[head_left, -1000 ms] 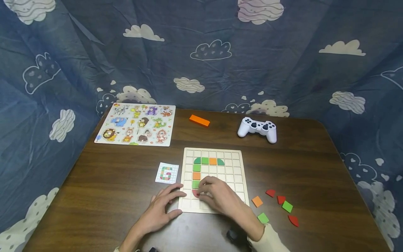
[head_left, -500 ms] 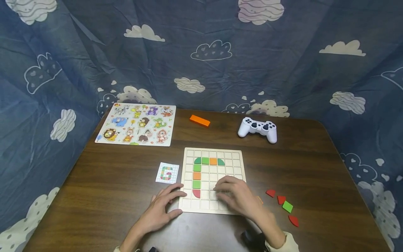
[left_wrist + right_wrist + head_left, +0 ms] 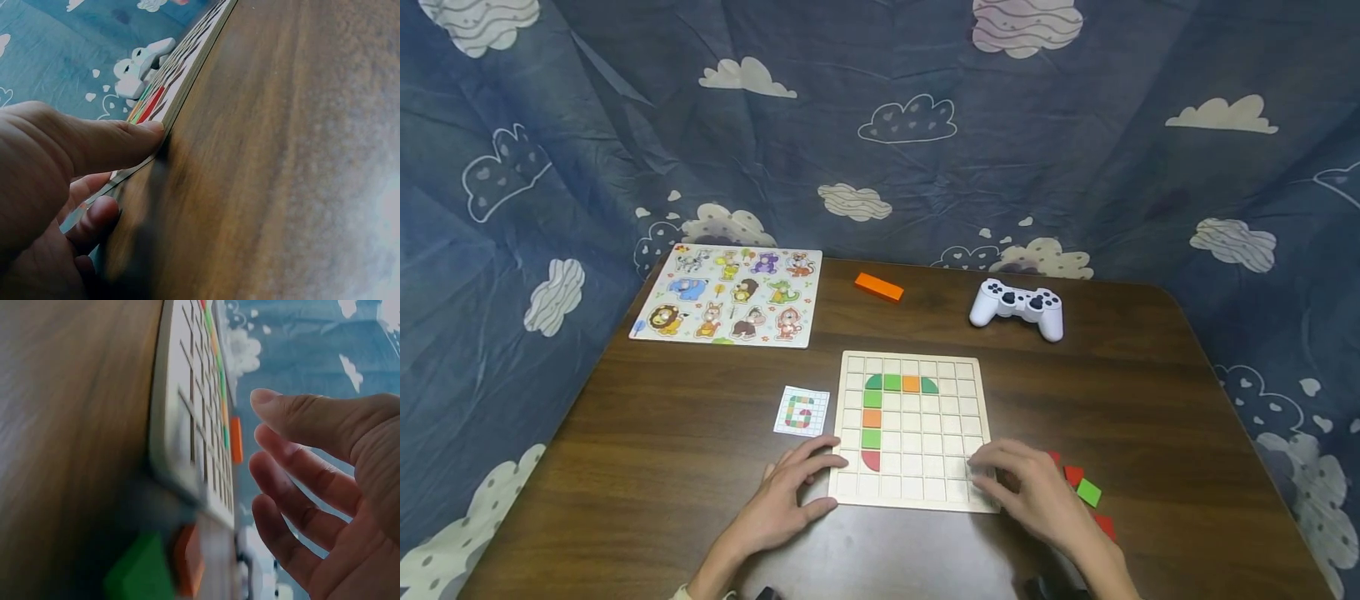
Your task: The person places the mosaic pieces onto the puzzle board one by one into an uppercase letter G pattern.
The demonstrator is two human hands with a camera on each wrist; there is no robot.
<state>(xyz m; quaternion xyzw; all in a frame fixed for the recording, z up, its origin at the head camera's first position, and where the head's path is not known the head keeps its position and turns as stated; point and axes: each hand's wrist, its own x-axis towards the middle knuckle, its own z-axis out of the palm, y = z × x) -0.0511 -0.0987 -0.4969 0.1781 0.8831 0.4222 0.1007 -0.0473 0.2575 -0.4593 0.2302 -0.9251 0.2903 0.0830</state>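
Note:
A wooden grid board (image 3: pixel 940 427) lies mid-table, bearing green and orange tiles in a row and a column. Set at the column's lower end is a red quarter-round tile (image 3: pixel 871 461). My left hand (image 3: pixel 784 493) rests at the board's left side, fingertips on its edge; in the left wrist view the thumb (image 3: pixel 119 144) touches that edge. Over the board's lower right corner hovers my right hand (image 3: pixel 1037 492), fingers loosely bent and holding nothing. Loose tiles lie beside and partly behind it, including a green square (image 3: pixel 1088 492) and a red piece (image 3: pixel 1073 476).
Left of the board lies a small pattern card (image 3: pixel 802 411). Farther back are an animal puzzle board (image 3: pixel 722 296), an orange block (image 3: pixel 879 287) and a white game controller (image 3: pixel 1017 309). In the right wrist view, a green tile (image 3: pixel 140 569) and an orange tile (image 3: pixel 189 559) appear blurred.
My right hand has let go of the red quarter-round tile and moved right, off the column to the board's right edge, near the loose tiles. My left hand has stayed put.

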